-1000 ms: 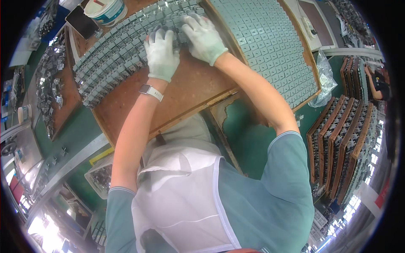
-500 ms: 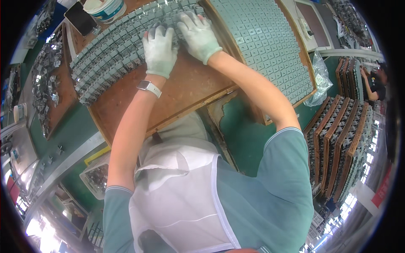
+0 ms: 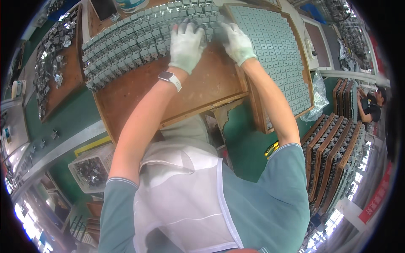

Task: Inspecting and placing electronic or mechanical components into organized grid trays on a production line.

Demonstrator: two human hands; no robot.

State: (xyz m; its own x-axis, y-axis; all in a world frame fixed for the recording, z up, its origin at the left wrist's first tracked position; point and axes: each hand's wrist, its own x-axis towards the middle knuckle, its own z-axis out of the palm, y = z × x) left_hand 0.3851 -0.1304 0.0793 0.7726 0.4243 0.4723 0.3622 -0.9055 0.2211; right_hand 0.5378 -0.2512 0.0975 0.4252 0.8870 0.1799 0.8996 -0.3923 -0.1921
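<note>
Rows of small grey metal parts [image 3: 139,38] stand on a brown wooden tray [image 3: 143,95], along its far side. My left hand [image 3: 187,47], in a white glove with darker fingertips, rests at the near edge of these rows. Its fingers reach forward over the parts, with the thumb apart. Beside the tray's right wall is my right hand [image 3: 239,44], gloved too, at the right end of the rows. Motion smears its fingertips, so whether they grip a part is hidden. A watch [image 3: 169,79] is strapped on my left wrist.
To the right, a second wooden tray [image 3: 310,90] is packed with flat grey pieces [image 3: 270,46]. Stacked trays of parts [image 3: 333,156] stand farther right, near another person [image 3: 371,107]. Loose metal parts [image 3: 52,55] lie at left, above a white basket [image 3: 90,170]. Yellow-handled pliers [image 3: 272,148] show by my right sleeve.
Both hands have shifted right along the rows, and the gap between them has widened. The view has turned a little, and the yellow-handled pliers have come into sight.
</note>
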